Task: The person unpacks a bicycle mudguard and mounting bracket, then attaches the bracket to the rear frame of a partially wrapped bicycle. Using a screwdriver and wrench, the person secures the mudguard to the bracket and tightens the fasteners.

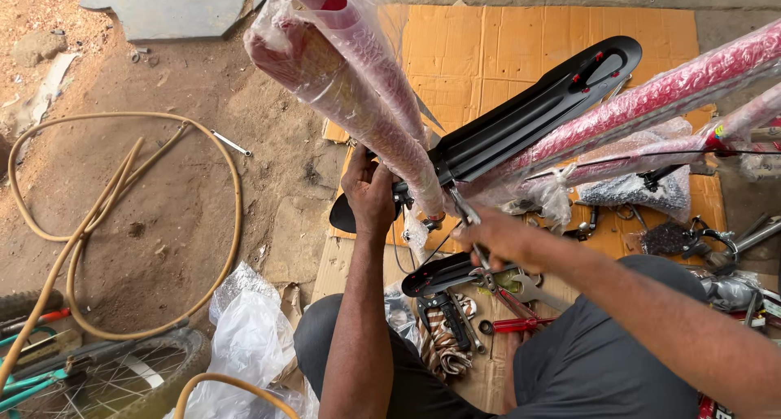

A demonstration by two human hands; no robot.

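Wrapped frame tubes [358, 77] hang above my lap, running from top centre down to where my hands meet. Mudguard [537, 110] sits just behind them, slanting up to the right, w/ more wrapped tubes [651, 102] right of it. My left hand [370, 195] is on the mudguard's lower end; right hand [500, 236] just right of it, at the junction, on a thin tool [465, 207]. Below my hands, a 2nd mudguard [447, 272] and pliers [508, 297] lie on the cardboard [504, 45] on the floor. Hose [122, 224] loops on the dirt far left; wheel [106, 378] bottom left, plastic bag [244, 338] btwn it and my knee.
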